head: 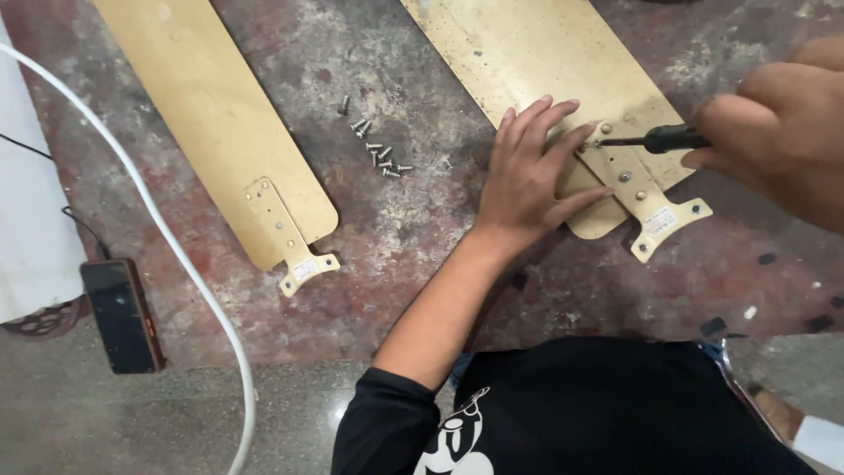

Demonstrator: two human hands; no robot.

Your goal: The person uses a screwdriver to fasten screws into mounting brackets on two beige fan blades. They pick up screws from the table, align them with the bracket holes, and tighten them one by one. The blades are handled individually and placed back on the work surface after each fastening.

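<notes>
A gold fan blade [536,53] lies on the worn floor with its mounting bracket [646,207] pointing toward me. My left hand [527,171] rests flat on the blade's near end, fingers spread, fingertips beside the bracket's screws. My right hand [778,123] grips a black-handled screwdriver [655,139] whose tip meets a screw at the bracket's upper end. A second gold blade [207,114] with its own bracket [294,251] lies to the left, untouched. Several loose screws [376,149] sit on the floor between the two blades.
A white cable [167,237] curves down the left side. A dark phone [123,314] lies at the left near a white object [31,220]. Small dark bits [712,325] dot the floor at the right. My black shirt [571,413] fills the bottom.
</notes>
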